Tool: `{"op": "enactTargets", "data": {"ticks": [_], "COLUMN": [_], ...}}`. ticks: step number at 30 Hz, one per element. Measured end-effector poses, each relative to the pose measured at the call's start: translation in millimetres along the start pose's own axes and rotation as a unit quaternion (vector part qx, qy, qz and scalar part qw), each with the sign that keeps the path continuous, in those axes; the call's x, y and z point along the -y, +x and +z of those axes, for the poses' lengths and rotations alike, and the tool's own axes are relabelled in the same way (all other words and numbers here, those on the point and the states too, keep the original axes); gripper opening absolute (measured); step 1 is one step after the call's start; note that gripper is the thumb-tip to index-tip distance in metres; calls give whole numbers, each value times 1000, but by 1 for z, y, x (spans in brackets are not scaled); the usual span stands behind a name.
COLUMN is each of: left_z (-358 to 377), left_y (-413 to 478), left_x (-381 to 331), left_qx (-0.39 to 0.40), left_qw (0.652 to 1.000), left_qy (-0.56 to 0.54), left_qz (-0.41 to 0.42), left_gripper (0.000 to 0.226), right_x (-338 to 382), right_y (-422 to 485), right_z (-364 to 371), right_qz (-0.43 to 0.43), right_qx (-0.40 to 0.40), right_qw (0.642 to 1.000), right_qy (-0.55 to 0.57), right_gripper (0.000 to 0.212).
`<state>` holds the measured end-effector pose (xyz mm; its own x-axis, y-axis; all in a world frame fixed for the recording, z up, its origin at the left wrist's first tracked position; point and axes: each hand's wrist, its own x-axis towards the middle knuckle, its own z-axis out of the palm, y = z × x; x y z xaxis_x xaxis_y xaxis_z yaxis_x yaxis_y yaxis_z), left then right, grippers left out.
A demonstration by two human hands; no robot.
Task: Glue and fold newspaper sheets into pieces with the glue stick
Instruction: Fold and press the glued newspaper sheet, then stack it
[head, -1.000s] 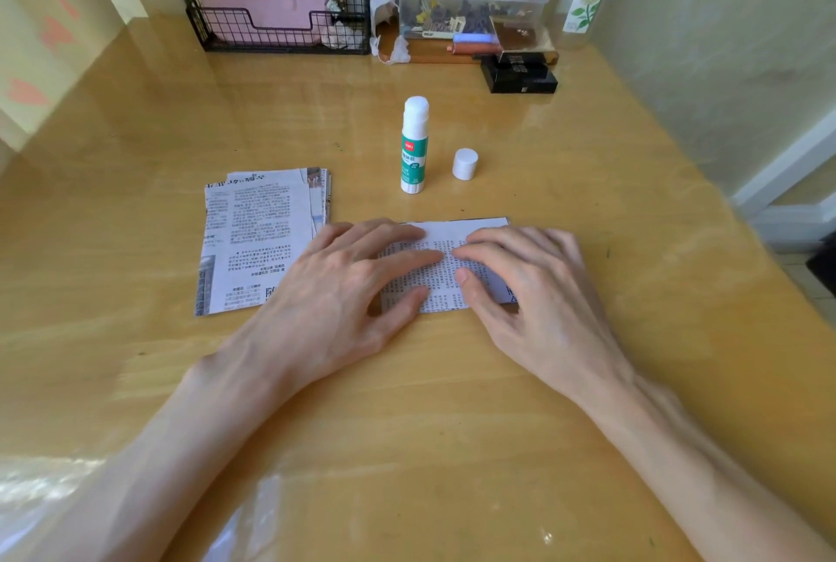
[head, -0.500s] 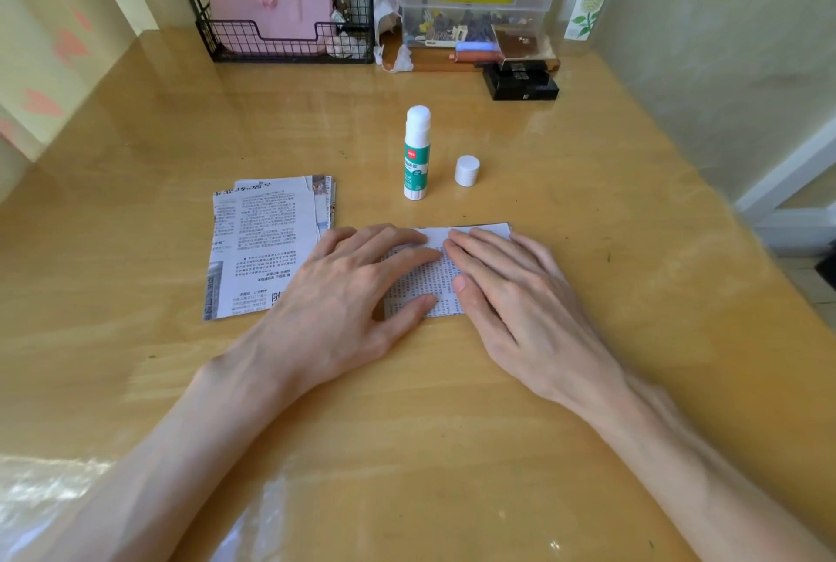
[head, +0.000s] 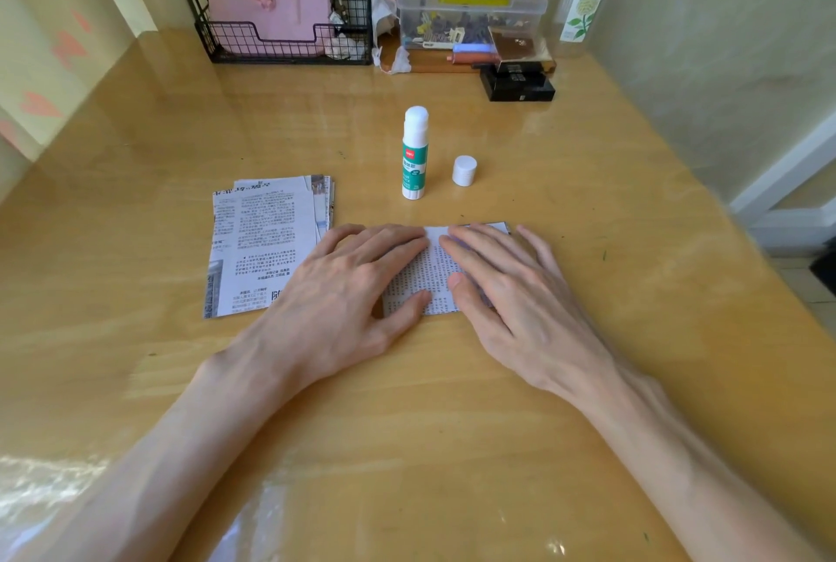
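Left hand [head: 348, 290], right hand [head: 511, 294], flat, pressing folded newspaper piece [head: 434, 276]

Glossy wooden table [head: 588, 208], matt printed newspaper sheets [head: 258, 244], smooth plastic glue stick [head: 415, 158]

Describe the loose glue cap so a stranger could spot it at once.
On the wooden table, beyond the left hand and right hand pressing a folded newspaper piece, stands an upright glue stick with a green label. The cap is the short, plain white cylinder standing apart just right of it, unlabelled.
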<state>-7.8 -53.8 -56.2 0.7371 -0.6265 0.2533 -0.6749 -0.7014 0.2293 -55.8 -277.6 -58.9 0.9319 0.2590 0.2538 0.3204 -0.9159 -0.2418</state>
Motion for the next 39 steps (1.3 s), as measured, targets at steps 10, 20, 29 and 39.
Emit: {"op": "enactTargets", "data": {"ticks": [10, 20, 29, 39], "left_z": [1, 3, 4, 6], "left_y": [0, 1, 1, 1], "left_x": [0, -2, -5, -8], "left_qx": [-7, -23, -34, -35], "left_qw": [1000, 999, 999, 999], "left_qy": [-1, -23, -24, -28], "left_qz": [-1, -8, -15, -25], "left_gripper": [59, 55, 53, 52], "right_x": [-8, -8, -12, -11], "right_y": [8, 6, 4, 0], "right_z": [4, 5, 4, 3], "right_qz": [-4, 5, 51, 94], "right_qx": [-54, -55, -59, -51], "right_qw": [997, 997, 994, 993], "right_qy": [51, 45, 71, 54], "right_gripper": [44, 44, 68, 78]}}
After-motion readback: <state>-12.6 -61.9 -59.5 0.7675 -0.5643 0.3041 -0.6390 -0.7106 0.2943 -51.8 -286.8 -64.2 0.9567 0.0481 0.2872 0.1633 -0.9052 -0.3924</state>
